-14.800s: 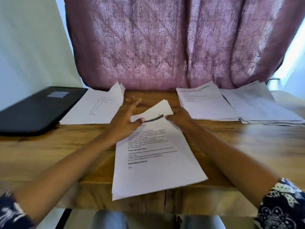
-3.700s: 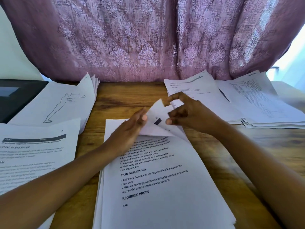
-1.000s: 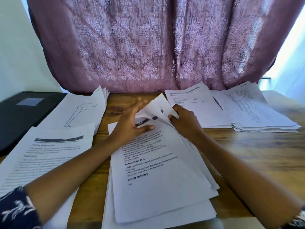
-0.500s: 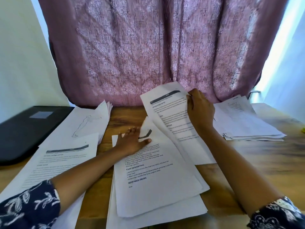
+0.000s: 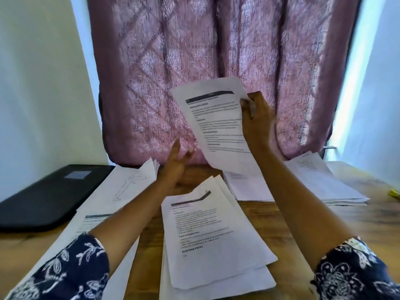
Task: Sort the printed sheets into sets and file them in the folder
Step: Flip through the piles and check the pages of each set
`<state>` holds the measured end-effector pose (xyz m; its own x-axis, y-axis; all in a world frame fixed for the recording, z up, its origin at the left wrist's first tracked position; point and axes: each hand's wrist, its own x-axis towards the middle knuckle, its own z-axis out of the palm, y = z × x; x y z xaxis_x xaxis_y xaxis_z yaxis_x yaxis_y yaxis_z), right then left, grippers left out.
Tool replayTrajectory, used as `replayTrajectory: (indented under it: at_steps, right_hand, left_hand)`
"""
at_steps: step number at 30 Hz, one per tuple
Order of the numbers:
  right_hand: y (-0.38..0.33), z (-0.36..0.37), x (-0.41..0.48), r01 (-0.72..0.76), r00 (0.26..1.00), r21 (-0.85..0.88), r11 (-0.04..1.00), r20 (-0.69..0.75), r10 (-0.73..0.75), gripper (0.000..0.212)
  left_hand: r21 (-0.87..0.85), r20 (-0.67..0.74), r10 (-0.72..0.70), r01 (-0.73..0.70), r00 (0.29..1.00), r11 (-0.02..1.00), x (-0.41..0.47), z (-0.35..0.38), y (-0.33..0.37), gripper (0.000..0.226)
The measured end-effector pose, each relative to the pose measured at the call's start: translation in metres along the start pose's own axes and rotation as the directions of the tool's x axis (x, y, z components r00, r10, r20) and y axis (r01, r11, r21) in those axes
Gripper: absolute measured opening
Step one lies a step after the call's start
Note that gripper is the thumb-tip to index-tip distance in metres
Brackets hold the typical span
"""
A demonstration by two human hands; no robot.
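Note:
My right hand (image 5: 256, 120) pinches the top right corner of a printed sheet (image 5: 218, 124) and holds it up in front of the curtain. My left hand (image 5: 176, 164) hovers open above the table with its fingers spread, holding nothing. Below them lies the middle stack of printed sheets (image 5: 212, 239), its top pages fanned. A pile topped by a figure drawing (image 5: 125, 187) lies to the left, and a text sheet (image 5: 86, 226) lies in front of it. The black folder (image 5: 43, 195) lies shut at the far left.
Two more paper piles (image 5: 320, 182) lie at the right of the wooden table (image 5: 303, 230). A small yellow object (image 5: 394, 194) sits at the right edge. A purple patterned curtain (image 5: 216, 50) hangs right behind the table.
My right hand has lifted the sheet from above the middle stack up high. My left hand has left the stack and risen, fingers spread. The view has tilted upward.

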<state>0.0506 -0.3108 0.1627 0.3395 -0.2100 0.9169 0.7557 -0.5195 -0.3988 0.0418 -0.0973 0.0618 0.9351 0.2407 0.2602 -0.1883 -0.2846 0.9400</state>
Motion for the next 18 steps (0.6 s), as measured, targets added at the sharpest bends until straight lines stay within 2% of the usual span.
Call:
replayTrajectory:
  at_steps: [2,3,6,9,13,15,16,18]
  right_hand:
    - [-0.010,0.006,-0.005,-0.157,0.988,0.178,0.971,0.041,0.152,0.013]
    - [-0.015,0.008,-0.007,-0.225,0.974,0.244,0.943,0.059,0.217,0.009]
    - [-0.023,0.011,-0.010,-0.338,0.941,0.289,0.895,0.108,0.321,0.004]
    - [-0.026,0.019,-0.024,-0.460,0.879,0.274,0.844,0.275,0.390,0.008]
    - [-0.024,0.032,-0.069,-0.515,0.809,0.165,0.841,0.418,0.414,0.010]
    - [-0.020,0.039,-0.096,-0.531,0.759,0.091,0.843,0.492,0.425,0.010]
    - [-0.015,0.040,-0.108,-0.534,0.734,0.045,0.844,0.520,0.437,0.013]
    - [-0.010,0.043,-0.132,-0.530,0.686,-0.054,0.846,0.559,0.465,0.020]
  left_hand:
    - [-0.203,-0.068,0.150,-0.161,0.986,0.966,0.004,-0.015,0.019,0.059]
    - [-0.227,-0.097,0.187,-0.204,0.978,0.952,0.001,-0.023,0.030,0.050]
    - [-0.162,-0.156,0.251,-0.275,0.955,0.948,-0.013,-0.052,0.053,0.032]
    - [-0.090,-0.169,0.231,-0.248,0.958,0.964,-0.039,-0.086,0.047,0.027]
    - [0.107,-0.061,0.174,-0.167,0.983,0.980,-0.096,-0.121,0.025,0.024]
    - [0.277,0.050,0.129,-0.138,0.990,0.951,-0.129,-0.140,0.003,0.029]
    - [0.392,0.122,0.101,-0.141,0.987,0.909,-0.146,-0.149,-0.009,0.033]
    - [0.628,0.271,0.017,-0.191,0.962,0.754,-0.181,-0.167,-0.029,0.038]
